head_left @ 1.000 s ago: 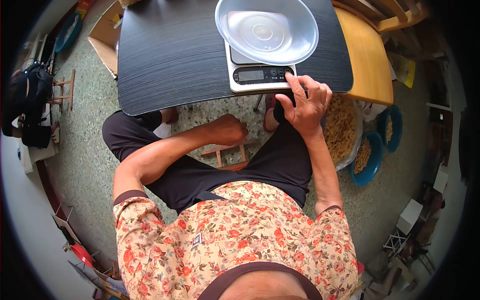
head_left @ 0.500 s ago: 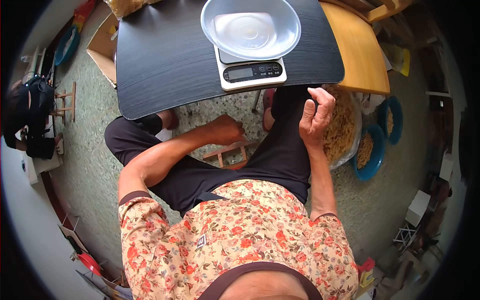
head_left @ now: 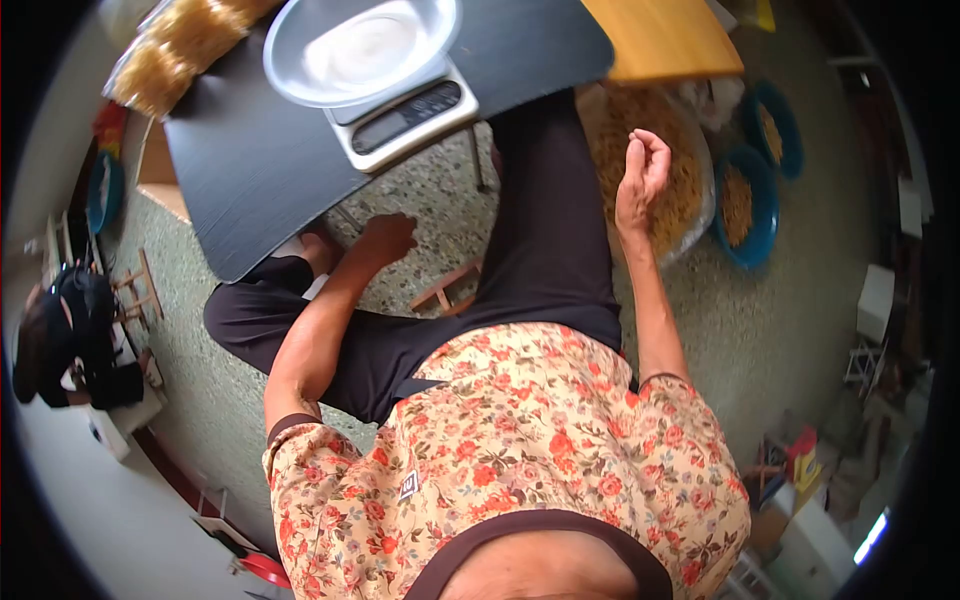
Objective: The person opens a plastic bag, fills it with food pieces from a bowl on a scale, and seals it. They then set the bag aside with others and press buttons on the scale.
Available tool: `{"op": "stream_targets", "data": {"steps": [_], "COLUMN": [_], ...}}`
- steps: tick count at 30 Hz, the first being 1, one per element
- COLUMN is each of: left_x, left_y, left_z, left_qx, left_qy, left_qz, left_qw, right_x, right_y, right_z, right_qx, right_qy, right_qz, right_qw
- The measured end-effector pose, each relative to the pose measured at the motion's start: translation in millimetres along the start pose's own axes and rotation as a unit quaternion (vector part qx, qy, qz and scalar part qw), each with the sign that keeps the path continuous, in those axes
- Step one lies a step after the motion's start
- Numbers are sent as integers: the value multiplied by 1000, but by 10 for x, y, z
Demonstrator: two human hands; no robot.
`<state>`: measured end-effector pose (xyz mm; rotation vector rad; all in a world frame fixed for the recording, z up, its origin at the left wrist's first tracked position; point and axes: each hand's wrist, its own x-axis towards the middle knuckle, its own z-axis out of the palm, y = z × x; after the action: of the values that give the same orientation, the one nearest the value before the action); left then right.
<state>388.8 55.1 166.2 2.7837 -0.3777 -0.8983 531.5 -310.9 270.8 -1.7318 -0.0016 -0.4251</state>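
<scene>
My left hand (head_left: pixel 388 238) hangs below the front edge of the black table, over my thigh area, its fingers curled into a fist. I see nothing sticking out of it. Raised on the right, palm turned up, my right hand (head_left: pixel 642 185) has loosely bent fingers, the thumb a little apart, and nothing in it. Below that hand is a large basin lined with clear plastic, filled with yellowish strips of food (head_left: pixel 680 185). On the table, a clear plastic bowl (head_left: pixel 290 75) rests on a white digital kitchen scale (head_left: pixel 410 130); both are blurred.
The black table (head_left: pixel 240 200) adjoins a yellow wooden surface (head_left: pixel 665 40). Bagged yellowish food (head_left: pixel 180 55) lies at the far left, near a cardboard box (head_left: pixel 160 170). Two blue basins (head_left: pixel 765 205) hold more strips on the right. A small wooden stool (head_left: pixel 447 290) is between my legs.
The view has turned, so the table and scale now appear further left and tilted. My left hand has shifted left and my right hand sits out over the large basin, away from the table edge.
</scene>
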Motion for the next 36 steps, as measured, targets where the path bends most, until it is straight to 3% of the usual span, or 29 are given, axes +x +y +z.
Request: {"op": "stream_targets", "data": {"steps": [4, 6, 7, 9, 13, 15, 18, 19, 21, 23, 25, 26, 29, 30, 32, 33, 35, 36], "left_x": [38, 48, 53, 80, 62, 50, 69, 78, 56, 63, 42, 41, 52, 53, 53, 47, 34, 40], "left_y": [32, 71, 81, 119, 216, 279, 377, 376, 360, 316, 380, 415, 480, 479, 462, 470, 458, 441], "left_z": [101, 147, 168, 198, 208, 178, 119, 177, 344, 426, 353, 360, 324, 297, 247, 233, 212, 196], "left_qx": [4, 7, -1, -10, -12, 0, -7, -21, -41, -35, -53, -55, -69, -72, -73, -71, -88, -99], "left_qy": [-5, -15, -10, -10, -23, -41, -48, -9, 27, 27, -19, -19, -10, -9, -4, -5, 11, 22], "left_qz": [17, 38, 34, 38, 12, 2, -6, 8, 2, 9, -24, -34, -57, -43, -51, -46, -51, -52], "left_qw": [1000, 999, 999, 999, 1000, 999, 999, 1000, 999, 999, 998, 998, 996, 996, 996, 996, 995, 993], "right_x": [-130, -392, -523, -685, -835, -816, -691, -593, -460, -218, -48, 51, 151, 160, 236, 247, 313, 366], "right_y": [1052, 1704, 1919, 2211, 2383, 2507, 2789, 2891, 3084, 2824, 2993, 3024, 3013, 2874, 2502, 2448, 2290, 2171], "right_z": [-729, -1117, -1229, -1441, -1541, -1527, -1479, -1452, -1251, -1056, -881, -824, -745, -683, -637, -671, -724, -748], "right_qx": [-116, -271, -275, -424, -408, -433, -392, -392, -485, -405, -416, -396, -445, -441, -459, -460, -430, -430], "right_qy": [3, -80, -68, -115, -132, -197, -272, -275, -198, -178, -164, -181, -405, -415, -314, -319, -176, -179], "right_qz": [93, 169, 178, 190, 234, 273, 235, 232, 126, 55, -104, -124, 97, 86, 163, 155, -8, -17], "right_qw": [989, 944, 942, 878, 873, 836, 847, 846, 843, 895, 889, 892, 793, 791, 815, 814, 885, 885]}}
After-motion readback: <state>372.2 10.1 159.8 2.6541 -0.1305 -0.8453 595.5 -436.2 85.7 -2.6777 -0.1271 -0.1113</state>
